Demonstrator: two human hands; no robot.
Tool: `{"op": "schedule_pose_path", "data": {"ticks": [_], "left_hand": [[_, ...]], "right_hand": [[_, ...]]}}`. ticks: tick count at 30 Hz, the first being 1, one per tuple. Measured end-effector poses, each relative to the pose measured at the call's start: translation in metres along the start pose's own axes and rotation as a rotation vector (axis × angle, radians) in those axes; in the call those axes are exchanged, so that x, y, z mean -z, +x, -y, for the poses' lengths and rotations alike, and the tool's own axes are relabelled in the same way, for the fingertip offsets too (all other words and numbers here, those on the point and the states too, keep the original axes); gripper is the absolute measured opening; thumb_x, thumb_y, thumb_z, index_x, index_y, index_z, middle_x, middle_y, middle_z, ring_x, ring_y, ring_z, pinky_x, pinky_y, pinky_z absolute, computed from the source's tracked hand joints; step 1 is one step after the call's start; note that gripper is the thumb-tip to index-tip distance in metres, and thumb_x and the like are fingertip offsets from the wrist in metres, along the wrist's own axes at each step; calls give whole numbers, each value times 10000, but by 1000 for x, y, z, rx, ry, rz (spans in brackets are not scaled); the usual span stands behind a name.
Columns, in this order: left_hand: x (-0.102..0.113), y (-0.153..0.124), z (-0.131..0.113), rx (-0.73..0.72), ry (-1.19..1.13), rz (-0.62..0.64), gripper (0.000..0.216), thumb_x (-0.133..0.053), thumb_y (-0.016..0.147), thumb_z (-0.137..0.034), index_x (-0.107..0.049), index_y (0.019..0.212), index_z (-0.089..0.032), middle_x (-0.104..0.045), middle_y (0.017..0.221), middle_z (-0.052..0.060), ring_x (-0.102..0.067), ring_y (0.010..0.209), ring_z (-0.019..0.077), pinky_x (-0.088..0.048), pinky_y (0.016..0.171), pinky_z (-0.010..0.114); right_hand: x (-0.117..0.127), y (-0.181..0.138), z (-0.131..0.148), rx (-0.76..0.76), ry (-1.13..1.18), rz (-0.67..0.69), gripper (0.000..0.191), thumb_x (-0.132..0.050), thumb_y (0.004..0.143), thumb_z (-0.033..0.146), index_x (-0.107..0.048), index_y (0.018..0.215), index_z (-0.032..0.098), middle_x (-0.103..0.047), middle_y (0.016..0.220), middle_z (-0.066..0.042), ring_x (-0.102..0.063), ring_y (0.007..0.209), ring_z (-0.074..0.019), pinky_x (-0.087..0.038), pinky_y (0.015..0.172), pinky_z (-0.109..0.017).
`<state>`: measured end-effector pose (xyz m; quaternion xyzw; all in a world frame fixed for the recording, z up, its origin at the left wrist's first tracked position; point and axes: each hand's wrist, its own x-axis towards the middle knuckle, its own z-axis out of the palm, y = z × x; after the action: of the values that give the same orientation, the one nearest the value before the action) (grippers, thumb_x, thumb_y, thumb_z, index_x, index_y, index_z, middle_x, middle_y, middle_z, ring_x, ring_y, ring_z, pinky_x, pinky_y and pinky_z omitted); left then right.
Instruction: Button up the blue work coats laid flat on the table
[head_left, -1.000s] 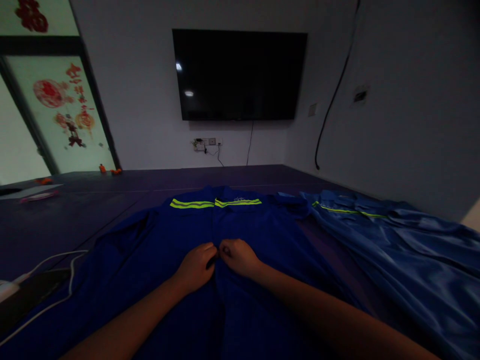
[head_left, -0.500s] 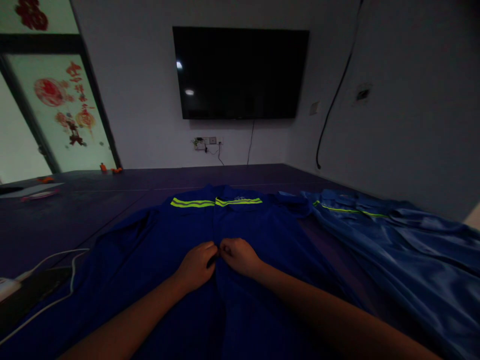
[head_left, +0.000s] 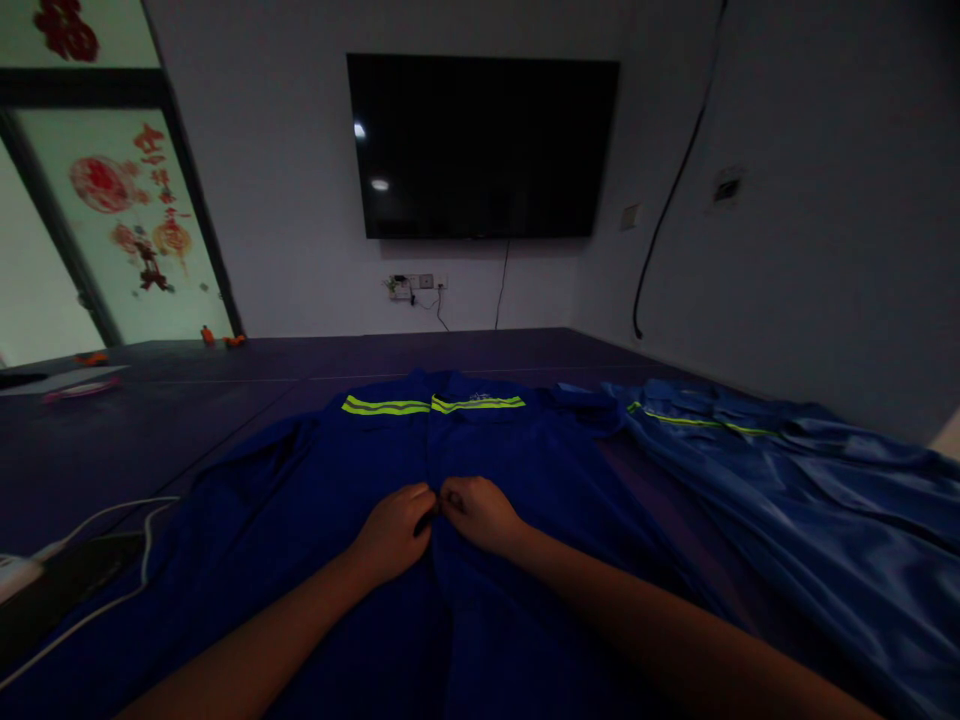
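Observation:
A dark blue work jacket (head_left: 360, 450) with yellow-green reflective stripes across its chest lies spread out, front side up. Both hands meet at its front opening, below the stripes. My left hand (head_left: 397, 528) is closed, with thumb and fingers pinching the left front edge. Close beside it, my right hand (head_left: 480, 512) is closed too, its curled fingers gripping the opposite edge. The fingertips nearly touch, and whatever fastening lies between them is hidden. To the right lies a lighter blue garment (head_left: 780, 480) with a thin yellow-green stripe, rumpled and apart from both hands.
The garments lie on a broad purple surface (head_left: 247, 370). At the left, a white cable (head_left: 147, 560) loops over a dark flat object (head_left: 82, 580) beside the jacket's sleeve. Small orange items (head_left: 234, 341) sit far left. A television (head_left: 484, 150) hangs on the wall behind.

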<state>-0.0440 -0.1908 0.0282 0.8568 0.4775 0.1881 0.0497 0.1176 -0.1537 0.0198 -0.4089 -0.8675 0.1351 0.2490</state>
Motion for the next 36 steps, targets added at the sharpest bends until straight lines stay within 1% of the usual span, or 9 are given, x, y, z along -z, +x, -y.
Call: {"op": "schedule_pose_path", "data": {"ticks": [9,15,24,30,36], "left_hand": [[1,0,-1,13,17,5,124,-411,693,-68,-456,711,-182,-520,772,21,-497,760,151,-379,637,239],[-1,1,0,0,20,-4,123,-404,693,-73,-456,716,-182,-517,768,21,-493,762,154,-376,657,248],[-1,1,1,-6,23,-7,121,-403,696,-73,-449,711,-185,-512,762,19,-491,760,153,-374,643,243],[0,1,0,4,23,-1,105,-413,699,-82,-447,704,-182,-513,759,19,-494,758,153,-370,635,244],[1,0,-1,2,25,-3,108,-409,707,-80,-449,708,-181,-515,763,18,-495,755,150,-368,632,243]], "right_hand": [[-1,0,0,4,-21,-10,120,-474,761,180,-594,767,179,-626,683,-6,-546,591,-107,-287,510,-198],[-1,1,-1,28,-18,-16,119,-472,757,159,-588,771,175,-626,692,-6,-545,601,-105,-299,529,-195],[-1,0,0,17,-11,-23,126,-474,762,170,-598,777,179,-627,685,-6,-544,593,-106,-298,524,-196],[0,0,0,12,-13,2,130,-477,758,166,-603,786,180,-619,674,-3,-537,590,-106,-293,527,-200],[0,0,0,6,-3,-13,118,-482,754,165,-598,772,180,-615,674,-2,-532,588,-103,-290,523,-197]]}}
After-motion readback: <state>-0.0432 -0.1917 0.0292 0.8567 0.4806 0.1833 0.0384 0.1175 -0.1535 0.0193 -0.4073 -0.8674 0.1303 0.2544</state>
